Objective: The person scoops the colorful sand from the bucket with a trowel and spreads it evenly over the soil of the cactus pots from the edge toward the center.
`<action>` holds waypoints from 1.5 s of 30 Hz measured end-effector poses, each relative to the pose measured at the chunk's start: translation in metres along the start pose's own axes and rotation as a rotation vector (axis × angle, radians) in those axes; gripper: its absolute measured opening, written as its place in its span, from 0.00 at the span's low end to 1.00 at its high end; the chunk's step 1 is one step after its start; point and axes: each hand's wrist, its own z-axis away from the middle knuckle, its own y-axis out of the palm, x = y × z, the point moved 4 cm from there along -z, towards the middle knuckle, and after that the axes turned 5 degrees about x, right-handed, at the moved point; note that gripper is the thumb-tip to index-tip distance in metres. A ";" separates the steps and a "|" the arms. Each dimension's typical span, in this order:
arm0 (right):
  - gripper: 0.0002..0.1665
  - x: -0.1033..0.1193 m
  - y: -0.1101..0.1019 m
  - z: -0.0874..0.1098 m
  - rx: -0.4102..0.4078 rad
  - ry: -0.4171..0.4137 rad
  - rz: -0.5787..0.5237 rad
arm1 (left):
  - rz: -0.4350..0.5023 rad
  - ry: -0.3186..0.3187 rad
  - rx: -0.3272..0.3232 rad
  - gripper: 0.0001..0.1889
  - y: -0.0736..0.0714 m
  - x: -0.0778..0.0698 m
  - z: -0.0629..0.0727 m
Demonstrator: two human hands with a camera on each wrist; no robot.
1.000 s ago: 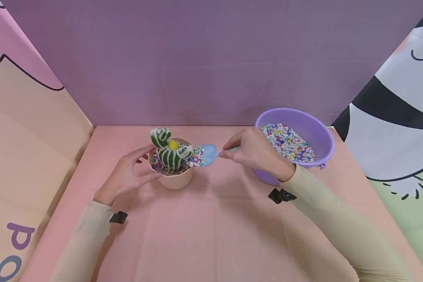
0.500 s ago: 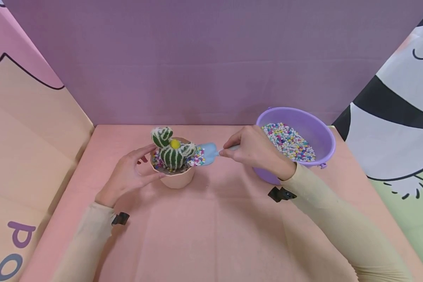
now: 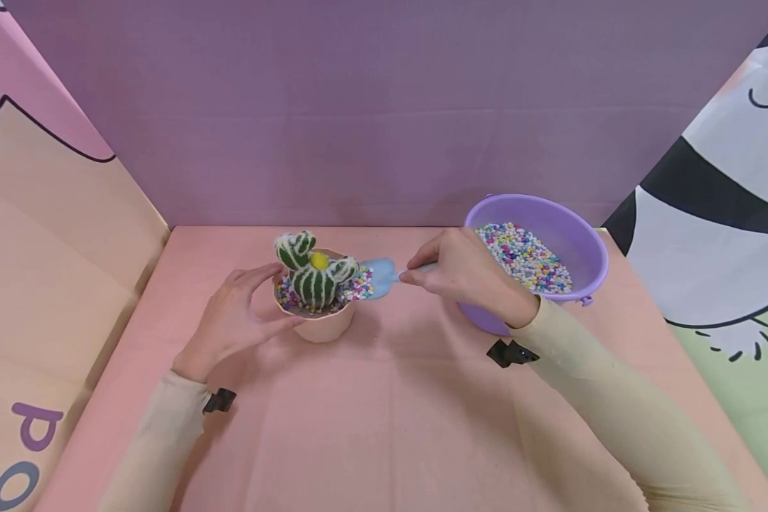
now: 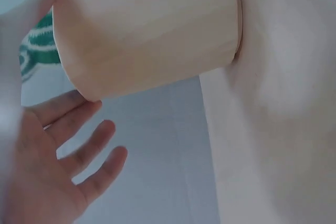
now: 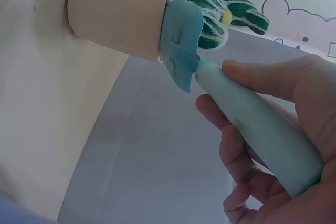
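In the head view a toy cactus (image 3: 313,286), green with white stripes and a yellow pompom, stands in a pale peach flowerpot (image 3: 325,328) among coloured beads. My left hand (image 3: 222,326) holds the pot near its rim, thumb on the near side and fingertips on the far side; its two outer fingers stand off the pot in the left wrist view (image 4: 100,150). A light blue toy trowel (image 3: 382,277) is in my right hand (image 3: 464,274), gripped by the handle (image 5: 262,127). Its blade reaches the pot's right rim, with beads (image 3: 360,284) on the front part.
On the right stands a purple bucket (image 3: 585,249), partly filled with coloured beads (image 3: 526,259); my right forearm passes in front of it. A purple wall (image 3: 384,114) rises behind the pink tabletop (image 3: 358,427), and printed panels flank both sides.
The trowel and pot stay almost in place, and beads still lie on the blade. The left hand's outer fingers, earlier glimpsed between thumb and forefinger, no longer show there.
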 end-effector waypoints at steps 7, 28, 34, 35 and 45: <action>0.08 -0.005 0.002 0.002 0.002 0.024 -0.043 | 0.158 0.055 0.096 0.49 0.006 0.009 -0.011; 0.14 -0.014 0.003 0.010 0.024 0.074 -0.121 | 0.144 -0.023 0.071 0.52 0.008 0.008 -0.010; 0.10 -0.007 0.004 0.016 -0.088 0.043 -0.125 | 0.093 -0.045 0.025 0.52 0.008 0.003 -0.006; 0.09 -0.006 0.004 0.017 -0.096 0.039 -0.123 | 0.087 -0.050 0.018 0.52 0.008 0.001 -0.006; 0.10 -0.002 0.003 0.020 -0.097 0.044 -0.134 | 0.047 -0.085 -0.042 0.50 0.009 -0.007 0.000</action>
